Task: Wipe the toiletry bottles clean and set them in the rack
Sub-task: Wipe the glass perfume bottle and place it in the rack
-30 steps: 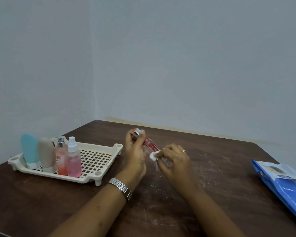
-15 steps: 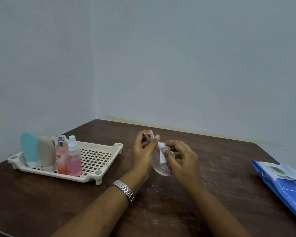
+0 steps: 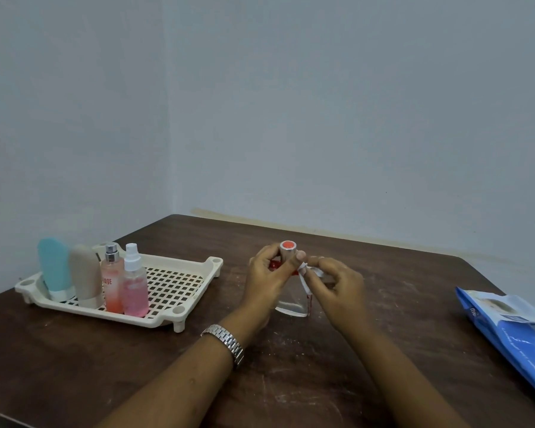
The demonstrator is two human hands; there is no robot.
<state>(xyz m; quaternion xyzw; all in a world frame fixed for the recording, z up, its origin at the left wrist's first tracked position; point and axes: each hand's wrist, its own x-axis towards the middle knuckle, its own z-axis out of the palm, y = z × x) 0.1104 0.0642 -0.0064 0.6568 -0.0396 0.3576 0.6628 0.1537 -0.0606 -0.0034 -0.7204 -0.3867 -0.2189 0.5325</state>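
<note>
Table [image 3: 74,366] of dark, scuffed brown wood fills the lower half of the frame, with a pale wall [image 3: 322,118] behind it. At the centre of the frame the left hand [image 3: 269,282] grips a clear bottle [image 3: 291,301] near its top. The fingers and thumb are curled round the neck just below the cap [image 3: 288,245], whose round red top has a silver rim and faces the camera. The bottle stands roughly upright and widens toward its base. Whether the base touches the table cannot be told.

The right hand [image 3: 337,282] is just to the right of the bottle. Its thumb and forefinger pinch a small white wipe [image 3: 303,271] and hold it against the bottle's upper right side, while the other fingers are loosely curled. A ring [image 3: 321,257] shows on one finger of that hand, and a metal wristwatch [image 3: 226,338] sits on the left wrist.

At the left of the frame a cream rack [image 3: 183,273] with a perforated floor rests on the table, well apart from the hands. Four containers stand upright in a row at its left end, close together. From left to right they are a teal tube [image 3: 54,267], a beige tube [image 3: 85,274], an orange-pink spray bottle [image 3: 112,282] with a silver top, and a pink spray bottle [image 3: 135,285] with a white top. At the right edge of the frame a blue packet [image 3: 513,341] lies flat on the table with its flap lifted.
</note>
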